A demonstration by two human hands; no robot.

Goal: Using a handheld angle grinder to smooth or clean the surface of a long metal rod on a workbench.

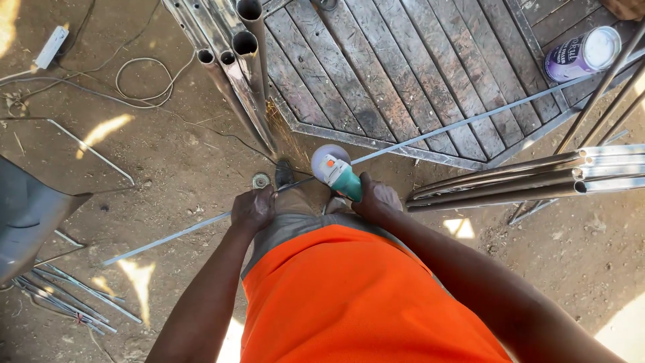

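Note:
My right hand (377, 199) grips a teal angle grinder (338, 173) whose disc sits on a long thin metal bar (470, 119). The bar runs across the dirt floor from lower left to upper right. Sparks (277, 131) spray from the disc toward the upper left. Pressed down on the bar just left of the cut is my left hand (253, 209). An orange shirt and grey trousers fill the bottom centre, hiding the ground under me.
A metal frame with wooden slats (403, 74) lies ahead. Steel tubes (242, 60) lean at upper left, more tubes (524, 178) lie at right. A purple-labelled can (583, 52) rests on the slats. Thin rods (67, 296), a cable (141, 77) and a grey sheet (27, 208) lie at left.

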